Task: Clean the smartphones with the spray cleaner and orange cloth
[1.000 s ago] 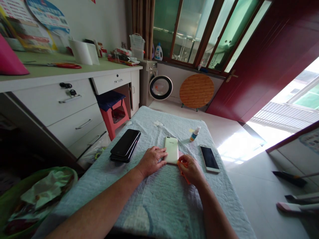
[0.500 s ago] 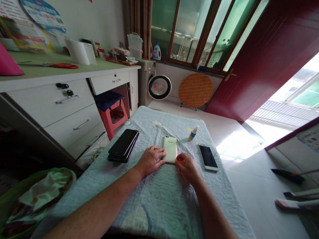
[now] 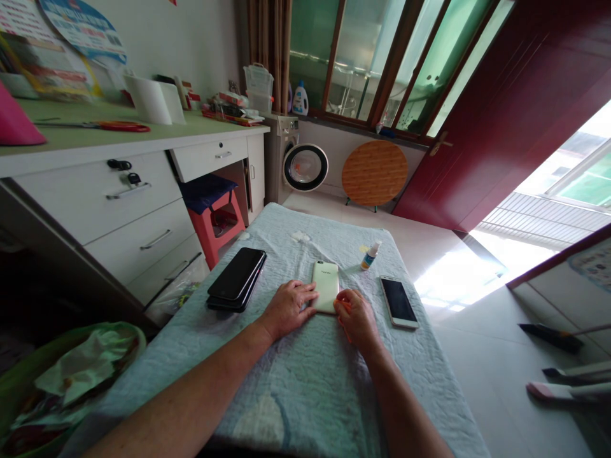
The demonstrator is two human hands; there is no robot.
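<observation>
A pale smartphone [image 3: 326, 285] lies back side up on the cloth-covered table [image 3: 310, 381]. My left hand [image 3: 290, 306] rests on its left edge, fingers stretched out flat. At the phone's lower right, my right hand [image 3: 357, 318] is closed around an orange cloth [image 3: 347, 321], mostly hidden by the fingers, and touches the phone's edge. To the right, a white phone [image 3: 399, 301] with a dark screen lies face up. Behind it stands a small spray bottle [image 3: 371, 255]. Stacked dark phones or tablets [image 3: 237, 275] lie left of my left hand.
A desk with drawers [image 3: 109, 197] runs along the left, with a red stool [image 3: 214, 219] partly under it. A green waste bin [image 3: 138, 337] stands at the lower left. Beyond the table are a washing machine [image 3: 279, 168] with its door swung out and a round wooden tabletop [image 3: 375, 172].
My right hand has shifted slightly up and to the left along the phone's edge with the orange cloth. My left hand stays in place.
</observation>
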